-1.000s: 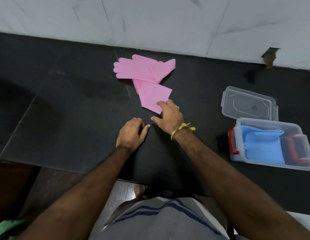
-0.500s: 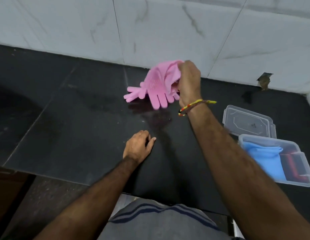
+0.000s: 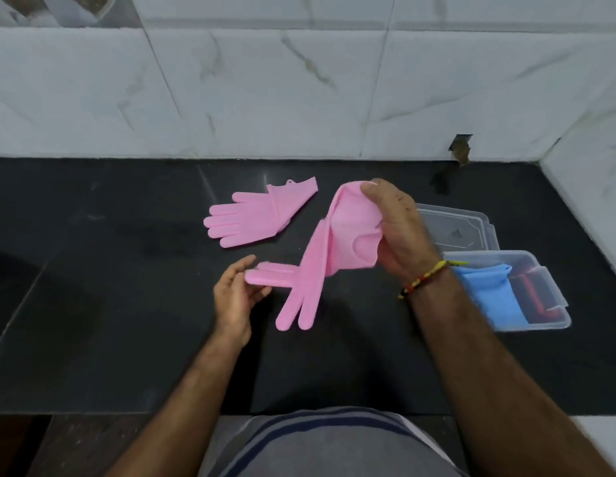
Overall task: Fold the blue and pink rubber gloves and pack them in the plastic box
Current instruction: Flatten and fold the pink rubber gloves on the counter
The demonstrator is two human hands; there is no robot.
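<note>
Lifted off its twin point(image 3: 255, 215), one pink glove point(image 3: 337, 242) now hangs mid-frame: right hand point(image 3: 399, 228) grips the cuff, left hand point(image 3: 236, 294) pinches fingertips. Best laid flat before folding.

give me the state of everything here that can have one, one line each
held pink glove: lifted, hanging between both hands, not folded
second pink glove: flat on the counter, cuff folded over
blue gloves: folded, inside the box
plastic box: open, lid off
lid: lying on the counter behind the box
right hand: grips the cuff end
left hand: holds a glove finger
</note>
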